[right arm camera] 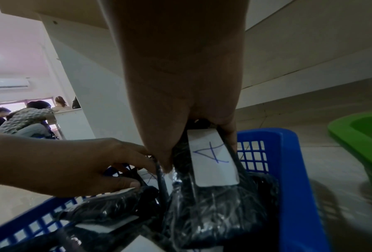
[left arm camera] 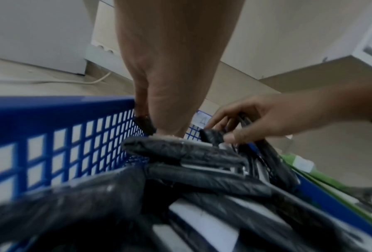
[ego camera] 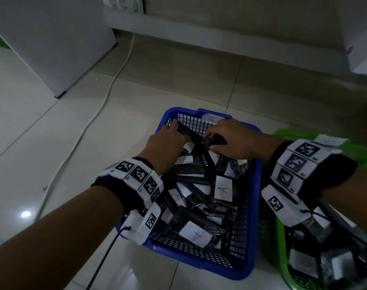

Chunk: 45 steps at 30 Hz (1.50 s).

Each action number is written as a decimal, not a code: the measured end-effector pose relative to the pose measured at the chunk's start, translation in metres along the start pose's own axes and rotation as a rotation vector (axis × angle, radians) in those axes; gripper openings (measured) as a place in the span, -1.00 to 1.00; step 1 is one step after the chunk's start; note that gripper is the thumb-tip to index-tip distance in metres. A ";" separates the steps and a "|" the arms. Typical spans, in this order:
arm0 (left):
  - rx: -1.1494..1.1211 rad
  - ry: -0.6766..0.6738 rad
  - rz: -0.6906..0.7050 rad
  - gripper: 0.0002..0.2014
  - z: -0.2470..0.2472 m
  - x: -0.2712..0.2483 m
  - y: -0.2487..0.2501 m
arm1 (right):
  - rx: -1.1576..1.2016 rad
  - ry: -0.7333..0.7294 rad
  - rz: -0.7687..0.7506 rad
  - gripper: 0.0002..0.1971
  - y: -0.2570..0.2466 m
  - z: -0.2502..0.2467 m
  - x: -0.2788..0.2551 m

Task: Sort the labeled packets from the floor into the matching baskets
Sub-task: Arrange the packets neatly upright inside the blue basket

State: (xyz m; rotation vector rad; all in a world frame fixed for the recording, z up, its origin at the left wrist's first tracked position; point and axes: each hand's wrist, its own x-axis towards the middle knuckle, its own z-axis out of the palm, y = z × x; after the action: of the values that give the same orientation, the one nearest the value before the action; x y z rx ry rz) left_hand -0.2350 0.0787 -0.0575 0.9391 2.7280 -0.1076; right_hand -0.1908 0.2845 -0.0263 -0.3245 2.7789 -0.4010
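Note:
A blue basket (ego camera: 255, 206) (left arm camera: 51, 109) (right arm camera: 288, 170) on the tiled floor holds several black packets with white labels marked A (ego camera: 223, 190). Both hands are over its far end. My left hand (ego camera: 175, 127) (left arm camera: 152, 122) pinches the end of a long black packet (ego camera: 189, 132) near the far left wall. My right hand (ego camera: 212, 137) (right arm camera: 193, 122) grips another black packet (right arm camera: 213, 204) whose A label (right arm camera: 211, 158) shows in the right wrist view. A paper tag marked A (ego camera: 210, 119) hangs on the basket's far rim.
A green basket (ego camera: 281, 237) (right arm camera: 353, 133) with more black packets stands right beside the blue one. A white cable (ego camera: 107, 95) runs across the floor on the left, past a white cabinet (ego camera: 53, 38). People (right arm camera: 23, 117) sit far off in the background.

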 end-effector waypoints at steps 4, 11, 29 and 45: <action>0.188 -0.070 0.141 -0.34 -0.008 -0.001 0.001 | 0.057 -0.021 0.049 -0.32 0.000 0.003 -0.002; 0.242 -0.263 0.157 -0.29 -0.003 0.017 0.013 | -0.079 -0.111 0.144 -0.58 0.003 0.019 0.015; -0.775 0.029 0.133 -0.58 -0.006 0.001 0.020 | 0.368 -0.135 0.361 -0.65 0.006 0.004 -0.011; -0.728 -0.059 0.214 -0.61 0.019 -0.055 0.021 | 0.616 -0.285 0.281 -0.29 -0.012 0.021 -0.042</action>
State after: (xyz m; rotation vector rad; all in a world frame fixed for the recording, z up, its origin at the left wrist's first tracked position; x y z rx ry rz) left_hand -0.1766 0.0594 -0.0612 0.9501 2.2877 0.8181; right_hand -0.1424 0.2792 -0.0296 0.1448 2.2381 -1.0062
